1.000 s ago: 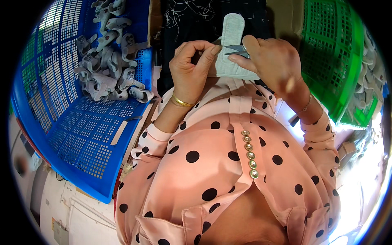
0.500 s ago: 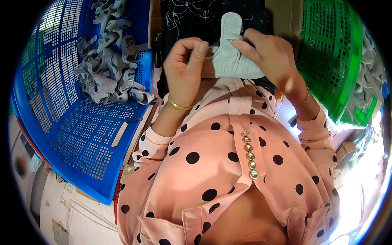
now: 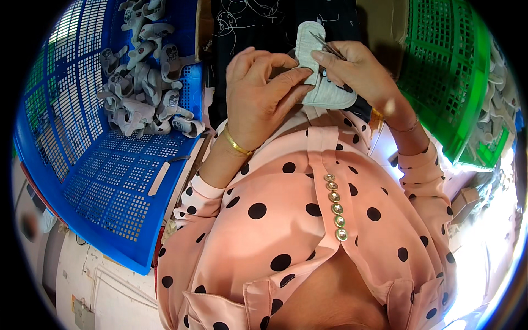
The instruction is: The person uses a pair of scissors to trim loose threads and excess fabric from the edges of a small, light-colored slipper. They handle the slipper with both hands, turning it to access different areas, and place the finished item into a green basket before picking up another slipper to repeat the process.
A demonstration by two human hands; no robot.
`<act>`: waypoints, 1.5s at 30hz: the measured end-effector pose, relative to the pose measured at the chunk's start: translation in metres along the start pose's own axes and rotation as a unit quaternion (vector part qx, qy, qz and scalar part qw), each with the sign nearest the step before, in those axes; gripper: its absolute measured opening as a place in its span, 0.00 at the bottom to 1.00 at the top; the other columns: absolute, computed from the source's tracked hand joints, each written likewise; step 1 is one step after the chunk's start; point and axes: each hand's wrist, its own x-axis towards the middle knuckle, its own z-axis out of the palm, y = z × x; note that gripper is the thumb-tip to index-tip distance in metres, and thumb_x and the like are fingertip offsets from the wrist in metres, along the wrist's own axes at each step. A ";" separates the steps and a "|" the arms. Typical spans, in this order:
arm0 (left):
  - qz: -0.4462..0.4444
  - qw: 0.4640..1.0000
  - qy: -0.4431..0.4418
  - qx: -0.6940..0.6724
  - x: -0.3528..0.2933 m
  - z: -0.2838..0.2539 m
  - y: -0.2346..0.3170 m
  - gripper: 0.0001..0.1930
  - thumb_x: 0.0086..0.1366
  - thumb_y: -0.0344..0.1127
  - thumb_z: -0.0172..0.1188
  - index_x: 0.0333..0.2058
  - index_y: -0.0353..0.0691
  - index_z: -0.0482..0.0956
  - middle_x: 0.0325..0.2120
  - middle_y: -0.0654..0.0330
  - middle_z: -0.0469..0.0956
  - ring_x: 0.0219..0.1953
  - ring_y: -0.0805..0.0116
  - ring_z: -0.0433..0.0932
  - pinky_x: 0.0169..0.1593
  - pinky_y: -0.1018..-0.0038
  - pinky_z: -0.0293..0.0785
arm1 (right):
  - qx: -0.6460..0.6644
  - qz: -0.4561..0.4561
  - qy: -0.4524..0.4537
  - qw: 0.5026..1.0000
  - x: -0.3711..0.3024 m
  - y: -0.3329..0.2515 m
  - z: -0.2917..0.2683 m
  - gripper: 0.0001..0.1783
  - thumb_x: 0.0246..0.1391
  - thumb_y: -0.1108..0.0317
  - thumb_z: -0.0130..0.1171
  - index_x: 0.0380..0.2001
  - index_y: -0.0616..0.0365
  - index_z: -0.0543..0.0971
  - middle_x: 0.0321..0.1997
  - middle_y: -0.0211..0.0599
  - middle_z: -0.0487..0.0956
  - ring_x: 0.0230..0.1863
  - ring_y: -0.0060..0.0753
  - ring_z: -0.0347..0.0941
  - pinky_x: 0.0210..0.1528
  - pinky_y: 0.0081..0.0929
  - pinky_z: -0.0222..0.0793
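Note:
A light grey stitched fabric piece (image 3: pixel 309 41), shaped like a small shoe upper with a rounded strap, is held up over my lap. My right hand (image 3: pixel 352 69) is closed round dark metal thread snips (image 3: pixel 325 45), whose pointed blades lie across the strap, and it also steadies the fabric's right side. My left hand (image 3: pixel 258 91) is closed at the fabric's left edge, with its thumb and fingertips pressed together there. Whether a thread is between those fingertips is too small to tell.
At the left, a blue plastic basket (image 3: pixel 104 203) holds a heap of similar grey pieces (image 3: pixel 146 82). A green basket (image 3: pixel 434 82) stands at the right, more grey pieces (image 3: pixel 492 82) beyond it. Loose white threads (image 3: pixel 234 25) lie on dark cloth ahead. Cardboard (image 3: pixel 382 27) stands beside it.
My left hand has moved right, onto the fabric's edge. In my right hand the snips have turned, and their blades now point up and left across the strap.

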 end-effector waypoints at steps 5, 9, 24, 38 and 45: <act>-0.063 0.995 0.014 -0.070 -0.006 0.009 0.006 0.11 0.48 0.34 0.72 0.33 0.45 0.85 0.33 0.66 0.78 0.38 0.63 0.74 0.42 0.70 0.71 | -0.021 -0.011 0.042 0.999 -0.002 0.002 0.006 0.17 0.62 0.59 0.58 0.34 0.67 0.79 0.19 0.21 0.69 0.21 0.11 0.61 0.23 0.16 0.61; -0.107 0.981 -0.009 -0.161 -0.011 0.009 0.004 0.09 0.48 0.32 0.72 0.31 0.42 0.84 0.32 0.64 0.78 0.37 0.62 0.75 0.41 0.71 0.73 | -0.026 -0.047 0.070 0.996 -0.003 0.008 0.013 0.19 0.61 0.59 0.58 0.36 0.69 0.78 0.20 0.24 0.73 0.23 0.14 0.66 0.27 0.17 0.67; -0.152 0.982 -0.007 -0.107 -0.004 -0.015 -0.006 0.15 0.55 0.40 0.69 0.38 0.39 0.81 0.32 0.61 0.81 0.39 0.61 0.75 0.42 0.72 0.71 | -0.016 -0.025 0.032 0.999 0.000 0.000 0.005 0.20 0.64 0.57 0.54 0.24 0.62 0.74 0.17 0.22 0.65 0.20 0.13 0.56 0.23 0.16 0.57; -0.062 0.990 -0.022 -0.127 0.025 -0.016 0.003 0.08 0.55 0.33 0.65 0.35 0.43 0.82 0.29 0.60 0.78 0.37 0.58 0.76 0.57 0.62 0.64 | -0.255 -0.044 0.201 0.945 -0.026 -0.013 -0.044 0.24 0.59 0.49 0.59 0.35 0.64 0.79 0.22 0.39 0.77 0.23 0.22 0.73 0.29 0.23 0.68; 0.133 0.986 0.097 0.033 0.015 -0.001 0.007 0.11 0.48 0.32 0.67 0.33 0.48 0.84 0.34 0.68 0.82 0.39 0.68 0.77 0.56 0.63 0.67 | 0.083 -0.082 0.114 0.987 -0.023 0.002 -0.043 0.20 0.61 0.54 0.59 0.44 0.62 0.78 0.29 0.30 0.81 0.24 0.09 0.66 0.25 0.10 0.57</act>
